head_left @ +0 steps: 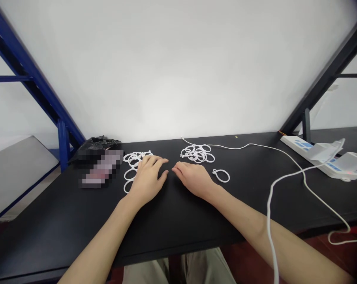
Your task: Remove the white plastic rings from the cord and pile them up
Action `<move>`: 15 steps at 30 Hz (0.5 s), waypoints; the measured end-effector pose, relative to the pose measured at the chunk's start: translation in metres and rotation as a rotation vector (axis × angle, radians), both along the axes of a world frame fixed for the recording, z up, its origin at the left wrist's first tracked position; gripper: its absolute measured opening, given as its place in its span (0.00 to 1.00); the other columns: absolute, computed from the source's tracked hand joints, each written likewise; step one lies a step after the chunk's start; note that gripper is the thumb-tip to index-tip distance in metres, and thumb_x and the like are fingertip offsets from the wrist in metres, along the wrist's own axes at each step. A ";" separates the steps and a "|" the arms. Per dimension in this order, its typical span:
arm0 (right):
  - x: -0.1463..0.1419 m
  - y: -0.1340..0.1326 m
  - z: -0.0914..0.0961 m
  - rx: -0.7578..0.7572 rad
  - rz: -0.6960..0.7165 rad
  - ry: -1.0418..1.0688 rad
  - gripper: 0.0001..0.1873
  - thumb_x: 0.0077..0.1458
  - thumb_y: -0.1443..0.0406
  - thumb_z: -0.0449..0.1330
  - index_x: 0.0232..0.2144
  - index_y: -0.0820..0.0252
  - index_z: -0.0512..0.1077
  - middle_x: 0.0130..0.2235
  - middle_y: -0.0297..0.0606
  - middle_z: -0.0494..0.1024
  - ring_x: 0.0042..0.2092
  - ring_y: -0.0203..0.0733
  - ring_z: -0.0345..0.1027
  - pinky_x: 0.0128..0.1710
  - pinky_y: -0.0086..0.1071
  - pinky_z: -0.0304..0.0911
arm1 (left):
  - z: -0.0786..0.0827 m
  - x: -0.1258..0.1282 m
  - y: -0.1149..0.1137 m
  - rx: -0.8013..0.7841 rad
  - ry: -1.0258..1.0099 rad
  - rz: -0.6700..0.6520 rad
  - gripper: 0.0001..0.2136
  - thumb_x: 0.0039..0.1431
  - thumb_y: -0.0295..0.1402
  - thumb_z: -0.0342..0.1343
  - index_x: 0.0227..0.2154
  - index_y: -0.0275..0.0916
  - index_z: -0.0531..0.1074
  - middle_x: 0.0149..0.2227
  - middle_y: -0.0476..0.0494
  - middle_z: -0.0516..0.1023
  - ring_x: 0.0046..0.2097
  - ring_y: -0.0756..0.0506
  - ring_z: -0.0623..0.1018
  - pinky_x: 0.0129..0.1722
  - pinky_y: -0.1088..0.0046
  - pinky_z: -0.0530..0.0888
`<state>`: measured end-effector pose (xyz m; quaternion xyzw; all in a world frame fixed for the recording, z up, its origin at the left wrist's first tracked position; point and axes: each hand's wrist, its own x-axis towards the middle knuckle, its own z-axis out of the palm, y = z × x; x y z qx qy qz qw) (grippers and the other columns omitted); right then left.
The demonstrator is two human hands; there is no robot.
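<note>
My left hand [149,176] lies over the right edge of a spread of white cord loops [130,174], thumb apart and fingers stretched out. Across a small gap, my right hand [195,177] has its fingers bent and pressed together low over the black table. Whatever those fingertips pinch, if anything, is hidden. Behind the right hand is a tangled pile of white cord loops [198,153]. A single knotted white loop [222,176] lies by itself to the right of that wrist.
Left of the loops are a blurred-out item [103,169] and a crumpled black plastic bag [92,146]. White power strips [323,157] with plugged-in adapters stand at the right. A white cable [270,197] crosses over my right forearm. A white wall [178,79] rises behind the black table [166,225].
</note>
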<state>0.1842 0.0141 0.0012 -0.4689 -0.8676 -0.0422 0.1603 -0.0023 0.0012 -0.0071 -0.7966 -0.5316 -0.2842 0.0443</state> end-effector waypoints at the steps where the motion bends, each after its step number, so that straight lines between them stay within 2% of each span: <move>1: 0.002 -0.001 0.003 0.002 -0.010 0.006 0.17 0.68 0.57 0.44 0.37 0.57 0.69 0.35 0.34 0.78 0.34 0.38 0.73 0.28 0.30 0.50 | 0.000 0.000 0.000 -0.010 -0.006 -0.011 0.13 0.62 0.33 0.50 0.49 0.42 0.69 0.48 0.42 0.73 0.52 0.38 0.67 0.54 0.54 0.66; 4: 0.012 -0.002 0.012 -0.004 -0.088 0.032 0.16 0.65 0.53 0.49 0.36 0.56 0.70 0.37 0.34 0.78 0.34 0.38 0.72 0.29 0.30 0.52 | -0.001 -0.001 0.001 -0.012 -0.033 -0.009 0.12 0.62 0.33 0.50 0.47 0.43 0.69 0.46 0.43 0.74 0.51 0.38 0.68 0.54 0.53 0.65; 7: 0.023 -0.001 0.018 -0.087 -0.152 -0.028 0.20 0.58 0.47 0.56 0.33 0.57 0.70 0.34 0.35 0.77 0.33 0.41 0.71 0.28 0.31 0.54 | 0.001 -0.001 0.001 -0.022 -0.054 0.006 0.10 0.62 0.33 0.50 0.45 0.43 0.70 0.46 0.44 0.75 0.51 0.39 0.68 0.53 0.53 0.65; 12: 0.021 -0.004 0.017 -0.164 -0.060 -0.114 0.11 0.60 0.57 0.57 0.41 0.57 0.71 0.40 0.39 0.76 0.36 0.43 0.72 0.30 0.32 0.59 | 0.004 0.000 0.000 -0.063 -0.066 -0.004 0.09 0.62 0.33 0.49 0.44 0.43 0.71 0.46 0.44 0.75 0.50 0.40 0.68 0.54 0.54 0.65; 15: 0.015 -0.008 0.016 -0.161 0.000 -0.076 0.10 0.62 0.58 0.56 0.41 0.57 0.72 0.40 0.40 0.75 0.42 0.45 0.70 0.34 0.32 0.62 | 0.004 0.001 -0.001 -0.071 -0.071 -0.013 0.09 0.62 0.32 0.49 0.43 0.43 0.71 0.45 0.44 0.76 0.50 0.40 0.69 0.53 0.55 0.66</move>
